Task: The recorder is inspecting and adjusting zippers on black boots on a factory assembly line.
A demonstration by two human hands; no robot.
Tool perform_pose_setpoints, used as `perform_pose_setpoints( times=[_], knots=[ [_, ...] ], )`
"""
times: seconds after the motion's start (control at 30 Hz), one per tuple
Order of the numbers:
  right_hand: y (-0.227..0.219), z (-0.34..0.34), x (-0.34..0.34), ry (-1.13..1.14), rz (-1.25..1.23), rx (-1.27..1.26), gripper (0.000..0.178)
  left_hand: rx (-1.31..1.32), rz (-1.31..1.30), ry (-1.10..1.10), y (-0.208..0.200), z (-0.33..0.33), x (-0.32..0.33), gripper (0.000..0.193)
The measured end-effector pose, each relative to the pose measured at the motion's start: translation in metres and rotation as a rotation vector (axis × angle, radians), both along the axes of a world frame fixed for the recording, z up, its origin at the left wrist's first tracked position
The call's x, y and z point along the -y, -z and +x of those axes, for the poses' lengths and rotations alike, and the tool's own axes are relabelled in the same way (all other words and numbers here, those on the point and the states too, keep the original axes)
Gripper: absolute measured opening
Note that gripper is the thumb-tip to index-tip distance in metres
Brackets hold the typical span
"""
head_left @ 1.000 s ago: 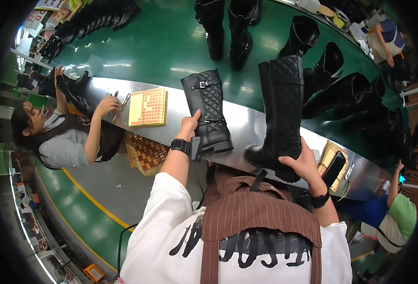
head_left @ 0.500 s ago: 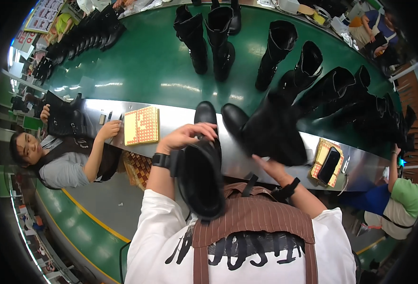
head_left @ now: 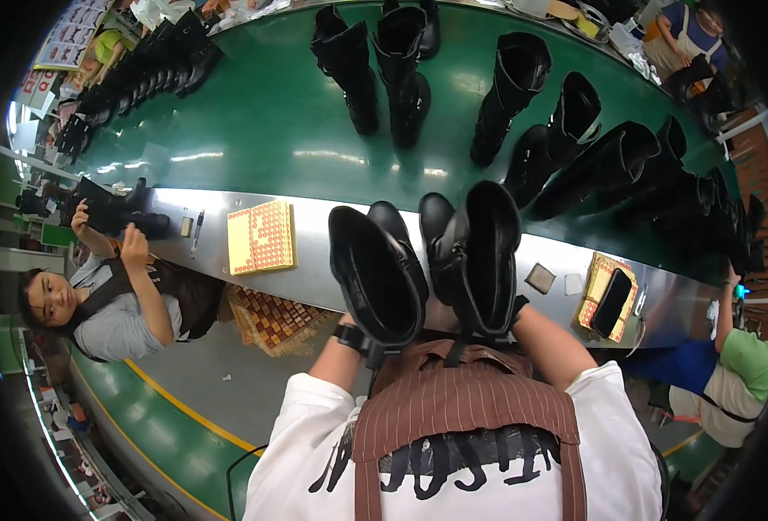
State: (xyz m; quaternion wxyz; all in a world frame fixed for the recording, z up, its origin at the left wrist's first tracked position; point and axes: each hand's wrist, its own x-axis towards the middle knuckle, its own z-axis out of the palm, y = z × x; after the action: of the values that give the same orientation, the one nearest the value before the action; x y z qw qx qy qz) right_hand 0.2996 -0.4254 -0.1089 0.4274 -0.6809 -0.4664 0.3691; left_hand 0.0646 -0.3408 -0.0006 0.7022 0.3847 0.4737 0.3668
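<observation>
Two tall black boots stand side by side in front of me, toes pointing away and shaft openings facing up: the left boot [head_left: 375,278] and the right boot [head_left: 480,260]. A zip runs down the right boot's inner side. My left forearm [head_left: 336,360] reaches to the outer side of the left boot, whose shaft hides the left hand. At the right boot's outer side, my right forearm [head_left: 551,346] ends at a black wristband, and that hand is hidden too. Whether the fingers grip the shafts cannot be seen.
Several black boots [head_left: 575,122] stand on the green belt [head_left: 254,130]. Along the metal ledge [head_left: 314,217] lie sticker sheets [head_left: 261,239], a phone [head_left: 611,304] and a small dark square block [head_left: 539,278]. A co-worker [head_left: 141,295] handles a boot at left; another person [head_left: 740,373] is at right.
The right boot has gone from tilted sideways to upright beside the left one. My hands have dropped behind the shafts. The co-worker at left has lifted a hand off the ledge toward their boot.
</observation>
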Motion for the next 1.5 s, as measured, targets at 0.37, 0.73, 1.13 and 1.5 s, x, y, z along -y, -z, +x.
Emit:
perform_pose_setpoints(
  times=[0.37, 0.73, 1.13, 1.5],
  knots=[
    [-0.114, -0.001, -0.071, 0.054, 0.124, -0.672, 0.072, -0.009, 0.167, -0.053, 0.018, 0.005, -0.058, 0.047],
    [-0.143, 0.004, -0.074, -0.254, -0.067, -1.259, 0.055, 0.839, -0.112, 0.293, -0.028, -0.016, -0.053, 0.066],
    [-0.205, 0.003, -0.022, -0.138, -0.043, -1.527, 0.054, 0.860, -0.152, 0.043, -0.094, -0.022, -0.022, 0.072],
    [-0.263, -0.023, -0.028, 0.031, 0.069, -1.390, 0.054, 0.941, -0.201, -0.113, -0.126, -0.018, -0.027, 0.069]
  ],
)
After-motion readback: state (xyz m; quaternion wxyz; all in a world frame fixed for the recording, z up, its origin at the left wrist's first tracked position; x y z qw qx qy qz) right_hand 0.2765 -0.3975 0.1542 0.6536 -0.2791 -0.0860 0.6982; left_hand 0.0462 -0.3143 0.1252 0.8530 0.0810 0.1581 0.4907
